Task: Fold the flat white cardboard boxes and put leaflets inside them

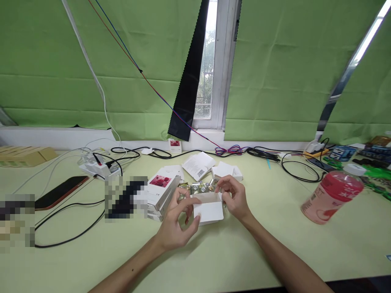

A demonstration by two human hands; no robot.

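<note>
A small white box (209, 212) with its flap raised is between my two hands, above the pale green table. My left hand (179, 221) grips its left side, thumb at the front and fingers at the upper edge. At the box's upper right corner, my right hand (234, 197) has its fingers bent and pinched on the edge. Just behind the box lie several small metallic items (203, 188), partly hidden by it. To the left, white boxes with a red picture (161, 181) are stacked beside my left hand. More white boxes (199, 165) lie further back.
A pink bottle (331, 195) with a white cap stands tilted in view at the right. On the left are a phone (62, 191), a power strip (100, 166) and black cables. Coiled cables (262, 154) run along the back edge, below green curtains.
</note>
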